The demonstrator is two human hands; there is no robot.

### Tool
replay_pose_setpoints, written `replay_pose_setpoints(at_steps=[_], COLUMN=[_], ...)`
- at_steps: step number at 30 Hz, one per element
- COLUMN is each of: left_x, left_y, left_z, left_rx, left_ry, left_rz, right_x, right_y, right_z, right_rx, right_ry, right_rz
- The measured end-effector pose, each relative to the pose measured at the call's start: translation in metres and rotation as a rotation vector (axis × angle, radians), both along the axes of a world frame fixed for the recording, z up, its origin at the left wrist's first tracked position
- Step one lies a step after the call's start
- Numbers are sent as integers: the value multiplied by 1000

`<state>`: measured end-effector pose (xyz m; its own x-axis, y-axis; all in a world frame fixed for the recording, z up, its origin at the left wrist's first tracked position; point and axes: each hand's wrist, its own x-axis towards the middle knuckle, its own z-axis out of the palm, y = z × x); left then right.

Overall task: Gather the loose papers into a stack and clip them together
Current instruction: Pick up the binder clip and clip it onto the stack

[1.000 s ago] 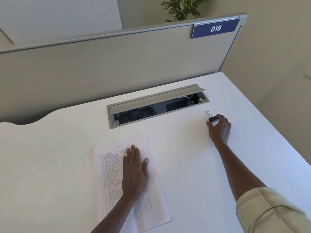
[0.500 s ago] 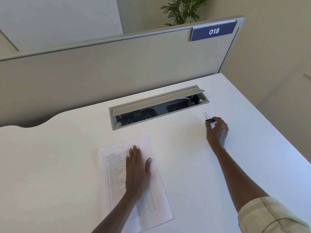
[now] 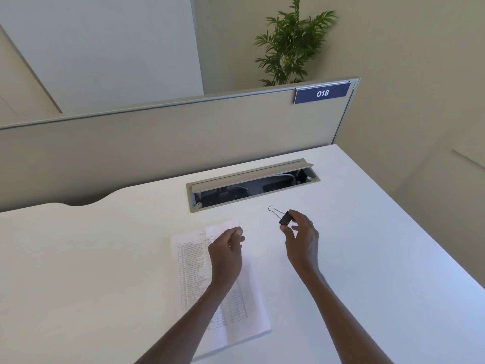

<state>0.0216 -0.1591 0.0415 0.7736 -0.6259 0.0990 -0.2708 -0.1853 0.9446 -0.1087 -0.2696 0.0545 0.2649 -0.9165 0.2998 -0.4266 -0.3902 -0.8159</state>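
Clip in hand, papers waiting under the other

We have the binder clip (image 3: 285, 218) pinched between the thumb and fingers (image 3: 291, 216) of our right hand (image 3: 301, 243), held clear above the bench (image 3: 367, 258), its wire loop pointing away from the palm. Our left hand (image 3: 227, 254) hovers with its fingers (image 3: 237, 233) curled in over the far end of the papers (image 3: 250, 311); whether they pinch that top edge or only touch it, we cannot tell

The papers lie flat as a stack just under and behind the left fingers, running back toward us beneath the forearm, and the clip hangs just to the right of their far corner

We judge the clip small, light and stiff, with a strong spring, so it is best gripped on its wire handles to open the mouth. The sheets look thin, limp and apt to slide apart; they want holding near the far edge, lifted slightly so the clip can bite

Beyond the fingers sits the open cable tray (image 3: 252, 185), near enough that a dropped clip could fall in. Behind it stands the partition (image 3: 157, 143). To the right the bench runs bare toward its edge, leaving room to move
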Motion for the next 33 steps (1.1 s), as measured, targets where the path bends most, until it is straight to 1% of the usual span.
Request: replay_pose_setpoints(at_steps=[4,7,13,16,19,24,26,31,33], left_x=[-10,-11,-5,-1,1,-7,-10,-13,-15], left_y=[6,21,60,78,91,104,108,112,114], left_z=[27,44,62,68,69,69,69,62,60], left_rx=[-49,-92,-83,-96,-130,-176,-191,-149,-169], left_ry=[219,436,809,1043,1238,1398,1441,1436,1463], left_rz=[32,41,-17,-78,-104,-139,-143,-184,-216], right_x=[2,1,-6,-10,-13,-13,-11,-3,4], right_y=[42,71,103,113,122,131,135,148,154], right_z=[17,28,41,49,57,59,59,60,59], right_rx=[-26,-31,-42,33,165,376,434,569,631], right_ry=[5,23,58,20,-74,-277,-315,-417,-460], right_rz=[93,152,233,279,308,313,304,308,320])
